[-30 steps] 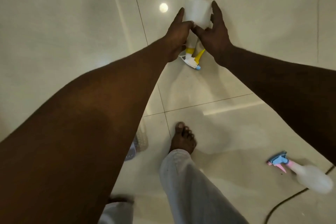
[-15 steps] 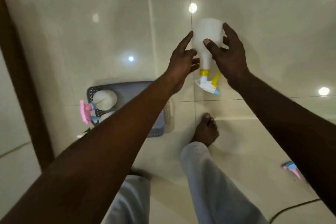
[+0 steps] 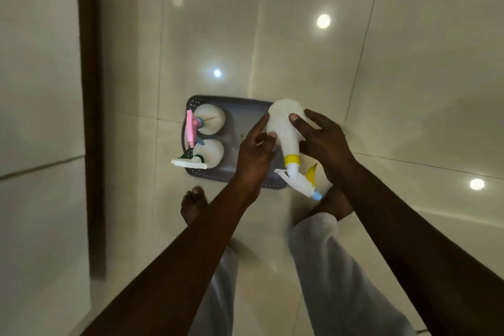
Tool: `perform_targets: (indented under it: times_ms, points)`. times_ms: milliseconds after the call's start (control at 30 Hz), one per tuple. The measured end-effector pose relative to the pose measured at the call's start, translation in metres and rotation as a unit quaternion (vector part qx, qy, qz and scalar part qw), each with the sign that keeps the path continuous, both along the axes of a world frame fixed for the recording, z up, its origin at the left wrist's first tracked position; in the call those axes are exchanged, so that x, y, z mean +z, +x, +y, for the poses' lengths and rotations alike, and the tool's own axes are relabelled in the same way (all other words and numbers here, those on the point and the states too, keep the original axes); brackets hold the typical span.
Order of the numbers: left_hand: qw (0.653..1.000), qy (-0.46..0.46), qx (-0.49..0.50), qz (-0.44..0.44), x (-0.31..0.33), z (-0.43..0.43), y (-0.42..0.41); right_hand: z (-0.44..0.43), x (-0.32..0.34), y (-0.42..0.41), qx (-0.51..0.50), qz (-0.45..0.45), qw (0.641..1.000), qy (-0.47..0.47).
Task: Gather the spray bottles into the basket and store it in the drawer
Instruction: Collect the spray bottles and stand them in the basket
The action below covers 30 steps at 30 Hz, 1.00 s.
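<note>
A white spray bottle with a yellow collar and trigger point(image 3: 286, 131) is held in the air between my left hand point(image 3: 253, 153) and my right hand point(image 3: 324, 142), its nozzle pointing down toward me. It hangs over the right half of a dark grey perforated basket point(image 3: 245, 106) that lies on the tiled floor. Two white spray bottles stand in the basket's left half: one with a pink trigger point(image 3: 208, 118) and one with a green and white trigger point(image 3: 208, 151).
My bare feet point(image 3: 193, 206) stand just in front of the basket, with pale trouser legs point(image 3: 341, 267) below. A dark wooden frame point(image 3: 90, 117) runs up the left side beside a pale panel. Glossy floor tiles stretch away to the right.
The view swung left, so the basket now lies under my hands. Both hands carried the yellow-trigger bottle down over the basket. The pink and blue bottle on the floor has left view.
</note>
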<state>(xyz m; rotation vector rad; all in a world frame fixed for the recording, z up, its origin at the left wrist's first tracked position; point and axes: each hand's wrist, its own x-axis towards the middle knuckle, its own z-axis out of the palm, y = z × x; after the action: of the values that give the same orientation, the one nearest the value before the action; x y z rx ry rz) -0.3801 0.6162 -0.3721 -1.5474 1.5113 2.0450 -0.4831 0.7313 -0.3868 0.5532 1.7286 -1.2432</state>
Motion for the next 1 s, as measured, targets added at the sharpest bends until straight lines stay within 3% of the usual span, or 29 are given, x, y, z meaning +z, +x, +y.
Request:
perform_targets:
  times_ms: [233, 367, 567, 1000]
  points:
    - [0.994, -0.005, 0.080, -0.070, -0.028, -0.029, 0.047, -0.044, -0.020, 0.018, 0.048, -0.115, 0.992, 0.030]
    - [0.985, 0.043, 0.160, -0.054, -0.048, -0.033, 0.057, -0.073, -0.044, 0.015, 0.102, -0.142, 0.981, 0.080]
    - [0.965, 0.078, 0.251, -0.024, -0.086, -0.043, 0.055, -0.111, -0.077, 0.012, 0.137, -0.164, 0.975, 0.066]
    - [0.967, 0.078, 0.241, -0.035, -0.139, -0.068, 0.046, -0.149, -0.114, 0.005, 0.169, -0.173, 0.967, 0.085]
